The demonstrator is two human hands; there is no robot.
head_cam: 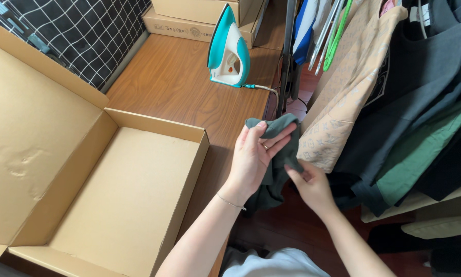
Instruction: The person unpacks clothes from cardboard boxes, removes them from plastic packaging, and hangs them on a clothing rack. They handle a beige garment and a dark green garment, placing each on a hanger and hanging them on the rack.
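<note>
Head view: a person stands at the edge of a wooden desk (184, 87) and handles a small dark green garment (275, 174) with both bare hands. The left hand (253, 159) lies flat against the cloth, its fingers (279, 137) stretched out and close together, the thumb pressing the upper fold near the top corner; a thin bracelet (230, 201) circles the wrist. The right hand (311, 185) comes in from below and to the right, its fingers (293, 169) pinched on the garment's lower right edge. The cloth hangs between the two hands, just off the desk's right edge and above the dark red floor (292, 225), its long axis running roughly top to bottom, with the loose lower part drooping under the left palm. The left hand covers more of the fabric and sits nearer the desk.

To the left, an open cardboard box (122, 190) rests on the desk, its lid (30, 128) flung back; the garment is just beside the box's right wall, apart from it. Farther back stands a teal and white iron (229, 51), upright on its heel, with its cord (264, 88) trailing right. Behind it lie stacked flat cartons (199, 23). To the right, hung clothes (395, 102) in beige, dark grey and green crowd a rack.
</note>
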